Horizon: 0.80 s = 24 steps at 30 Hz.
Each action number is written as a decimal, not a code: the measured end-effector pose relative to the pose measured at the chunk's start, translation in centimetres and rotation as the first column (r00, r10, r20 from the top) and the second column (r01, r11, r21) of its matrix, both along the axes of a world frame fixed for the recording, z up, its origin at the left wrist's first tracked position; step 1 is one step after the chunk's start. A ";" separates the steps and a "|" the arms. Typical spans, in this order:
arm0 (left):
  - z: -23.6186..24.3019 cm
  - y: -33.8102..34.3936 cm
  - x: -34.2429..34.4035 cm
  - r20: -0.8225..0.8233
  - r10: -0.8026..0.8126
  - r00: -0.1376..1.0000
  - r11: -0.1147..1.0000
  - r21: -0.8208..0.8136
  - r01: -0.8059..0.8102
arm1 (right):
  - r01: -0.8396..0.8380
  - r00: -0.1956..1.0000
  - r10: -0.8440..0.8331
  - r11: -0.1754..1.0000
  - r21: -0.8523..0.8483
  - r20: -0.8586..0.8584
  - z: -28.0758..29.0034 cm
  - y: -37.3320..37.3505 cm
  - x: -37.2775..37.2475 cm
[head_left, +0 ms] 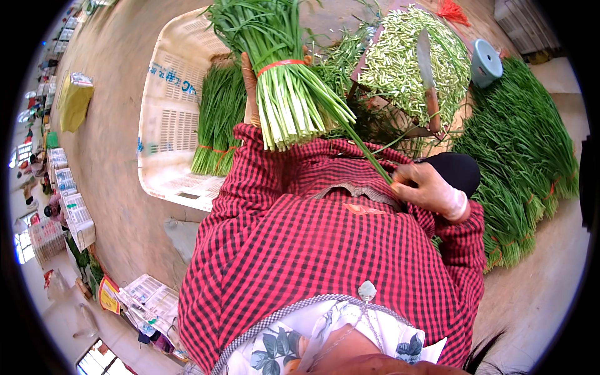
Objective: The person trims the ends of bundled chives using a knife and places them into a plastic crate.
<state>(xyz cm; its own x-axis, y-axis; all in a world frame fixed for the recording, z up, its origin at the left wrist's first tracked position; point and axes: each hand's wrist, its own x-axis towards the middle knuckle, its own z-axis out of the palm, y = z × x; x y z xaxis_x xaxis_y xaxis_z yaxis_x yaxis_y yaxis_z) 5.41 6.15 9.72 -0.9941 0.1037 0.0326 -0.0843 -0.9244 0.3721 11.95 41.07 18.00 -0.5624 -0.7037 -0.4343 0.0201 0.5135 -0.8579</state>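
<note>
Bent at the left elbow, with the forearm reaching forward in a checked sleeve [237, 175] and the left hand [249, 87] set upright along the left side of a thick chive bundle [284, 103]. Bent at the right elbow too, with the right hand [431, 190] out at the right of the lap, fingers pointing inward, and a pale covering about the wrist.

Gripping the bundle in the left hand; hard to tell how far wrapped around, with most of the grip hidden by stems. Pinching a few slim green stalks [369, 153] in the right hand, fingers curled closed, with the stalks slanting away from the bundle's lower right.

As for the bundle, dark green and splayed at the leaf end, pale and bluntly cut at the stem end, cinched in between by a red band [280, 64]. Held above the lap, between a white plastic crate [169, 119] of banded chives [215, 119] and a mound of chopped stems [394, 53] with a knife [426, 62] on it. Farther right, piled into a broad heap of chives [512, 150] beside a blue stool [486, 62].
</note>
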 end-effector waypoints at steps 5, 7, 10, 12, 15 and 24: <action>-0.9 -2.7 0.2 -0.051 -0.036 0.998 0.982 0.184 0.045 | 0.138 0.894 0.233 0.669 0.730 -0.382 -3.6 8.4 0.3; -1.2 -3.4 0.6 -0.019 -0.011 1.000 0.987 0.161 0.014 | 0.294 0.881 -0.014 0.800 0.523 -0.474 -2.3 6.8 -1.3; 0.7 -0.8 1.7 0.193 0.123 0.973 0.989 -0.100 -0.105 | 0.365 0.873 -0.295 0.923 0.119 -0.389 -0.4 1.9 -3.5; 4.2 1.2 2.5 0.433 0.025 0.901 0.976 -0.205 0.071 | 0.358 0.919 -0.365 0.931 -0.070 -0.147 -1.1 -1.5 -4.6; 6.5 5.3 1.9 0.103 0.263 0.959 0.722 -0.680 -0.125 | 0.321 0.934 -0.256 0.907 -0.271 0.247 -6.1 -6.1 -6.5; 1.2 7.3 1.8 -0.114 -0.026 0.993 0.302 -0.948 -0.101 | 0.515 0.800 -0.120 0.641 -0.570 0.587 -8.9 -10.3 -3.8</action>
